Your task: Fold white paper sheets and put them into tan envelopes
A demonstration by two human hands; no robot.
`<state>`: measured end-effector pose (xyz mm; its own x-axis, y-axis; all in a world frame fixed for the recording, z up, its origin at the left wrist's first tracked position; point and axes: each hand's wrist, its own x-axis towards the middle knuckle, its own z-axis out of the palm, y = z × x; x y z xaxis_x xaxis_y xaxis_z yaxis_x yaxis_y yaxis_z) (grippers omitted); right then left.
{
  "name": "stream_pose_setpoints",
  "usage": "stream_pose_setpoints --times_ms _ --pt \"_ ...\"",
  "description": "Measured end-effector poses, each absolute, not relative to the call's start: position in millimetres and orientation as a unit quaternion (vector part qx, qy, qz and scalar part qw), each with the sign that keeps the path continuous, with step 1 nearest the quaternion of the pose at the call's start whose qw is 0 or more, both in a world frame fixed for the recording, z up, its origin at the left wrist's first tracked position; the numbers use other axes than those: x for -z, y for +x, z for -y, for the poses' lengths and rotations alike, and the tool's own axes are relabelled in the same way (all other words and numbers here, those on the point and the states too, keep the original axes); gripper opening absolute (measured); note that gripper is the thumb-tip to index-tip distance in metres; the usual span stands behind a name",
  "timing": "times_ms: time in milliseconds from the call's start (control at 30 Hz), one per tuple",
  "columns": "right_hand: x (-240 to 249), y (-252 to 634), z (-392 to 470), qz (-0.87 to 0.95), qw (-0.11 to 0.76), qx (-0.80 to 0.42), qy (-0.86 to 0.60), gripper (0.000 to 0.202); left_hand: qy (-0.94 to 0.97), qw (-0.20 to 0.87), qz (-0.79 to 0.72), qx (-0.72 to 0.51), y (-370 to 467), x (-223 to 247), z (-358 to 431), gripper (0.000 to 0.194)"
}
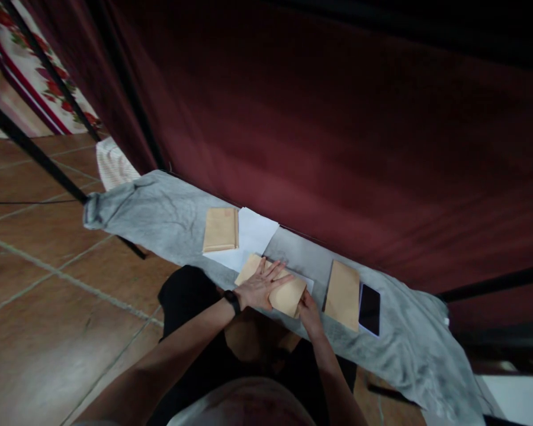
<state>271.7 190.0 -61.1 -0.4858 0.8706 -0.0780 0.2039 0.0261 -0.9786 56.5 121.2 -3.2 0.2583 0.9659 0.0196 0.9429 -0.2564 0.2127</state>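
Note:
A brown paper envelope (288, 296) lies across the near edge of the cloth-covered bench in front of me. My left hand (258, 289), with a black band on its wrist, is spread flat on top of it, fingers apart. At the envelope's right end, my right hand (308, 313) grips the edge, its fingertips partly hidden beneath the paper. A strip of white paper (310, 283) shows from behind the envelope's far side. To the left lie white sheets (255, 234) with a stack of brown envelopes (221, 229) partly on them.
Another brown envelope (343, 294) lies to the right, beside a dark-screened phone (369, 309). A grey cloth (155, 207) covers the narrow bench. A dark red curtain (293, 136) hangs close behind it. Black poles (35, 151) stand at the left above the tiled floor (31, 284).

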Motion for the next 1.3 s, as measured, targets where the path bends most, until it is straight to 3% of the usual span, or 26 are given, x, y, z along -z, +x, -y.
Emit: stream_pose_setpoints --times_ms 567,933,1100,1300 --pt "62 287 -197 0.666 0.318 -0.513 -0.439 0.041 0.814 0.002 -0.573 -0.096 64 1 -120 0.108" --pt "53 289 -198 0.665 0.34 -0.495 -0.445 0.03 0.799 0.06 -0.59 -0.096 55 14 -124 0.121" --pt "57 293 -198 0.659 0.348 -0.466 -0.478 0.02 0.791 0.072 -0.6 -0.095 53 11 -121 0.113" --pt "48 301 -192 0.642 0.395 -0.4 -0.521 0.026 0.788 0.069 -0.606 -0.078 57 15 -116 0.105"
